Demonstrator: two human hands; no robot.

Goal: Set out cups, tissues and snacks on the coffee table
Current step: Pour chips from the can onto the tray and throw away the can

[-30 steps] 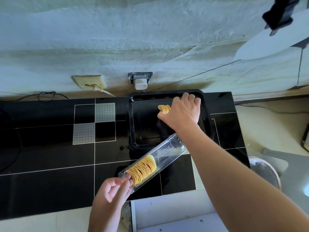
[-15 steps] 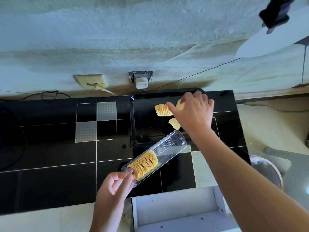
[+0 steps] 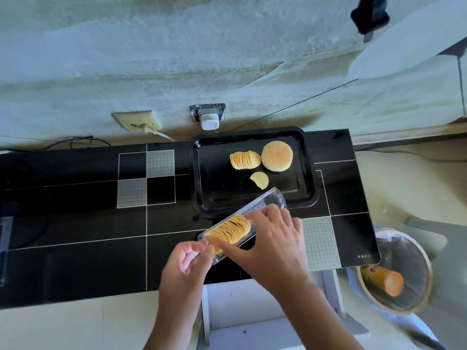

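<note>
At the desk's (image 3: 75,261) front edge, my left grip (image 3: 187,263) pinches the sleeve (image 3: 242,223); right grip (image 3: 273,238) curls round its chips (image 3: 230,232).

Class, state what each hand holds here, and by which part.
Left hand pinches the clear chip sleeve at its near end; right hand grips the chips stacked inside.
</note>
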